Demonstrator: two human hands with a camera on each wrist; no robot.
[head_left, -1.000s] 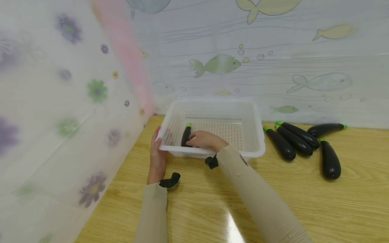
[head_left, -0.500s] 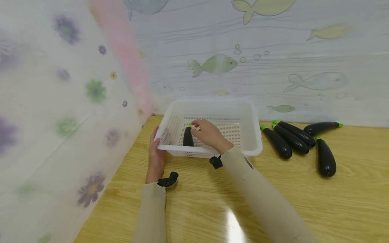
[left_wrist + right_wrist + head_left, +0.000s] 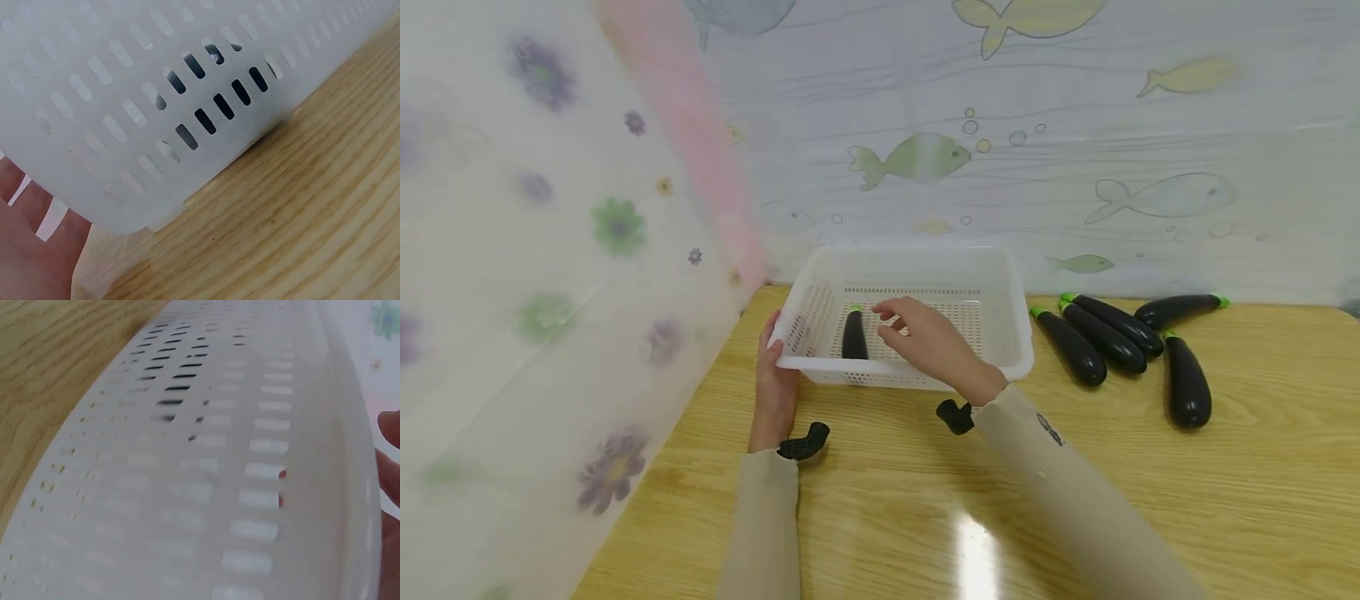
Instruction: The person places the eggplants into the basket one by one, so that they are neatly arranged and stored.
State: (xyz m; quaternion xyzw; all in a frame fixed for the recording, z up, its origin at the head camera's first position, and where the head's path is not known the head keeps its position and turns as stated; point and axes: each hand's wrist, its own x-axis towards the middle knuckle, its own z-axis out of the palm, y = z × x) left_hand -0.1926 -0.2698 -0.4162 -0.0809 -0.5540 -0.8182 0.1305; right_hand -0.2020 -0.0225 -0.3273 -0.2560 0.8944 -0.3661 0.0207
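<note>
In the head view a white plastic basket (image 3: 887, 369) with slotted sides stands on the table. Inside, near its left end, lies one eggplant (image 3: 853, 335), dark with a green stem end. My left hand (image 3: 775, 387) holds the basket's front left corner, its thumb at the rim and its fingers along the outside. Over the basket, right of the eggplant, hovers my right hand (image 3: 936, 342) with loosely bent fingers and nothing in them. Dark patches of the eggplant show through the slots of the basket wall (image 3: 75, 144) in the left wrist view.
Several eggplants lie right of the basket, among them a front one (image 3: 1187, 383) and a back one (image 3: 1180, 311). The wood-grain table (image 3: 880, 500) meets a fish-print sheet (image 3: 917, 158) behind and a flower-print sheet (image 3: 550, 250) on the left.
My right hand has let go of the eggplant in the basket and moved up and to the right of it. My left hand keeps its place at the basket's corner.
</note>
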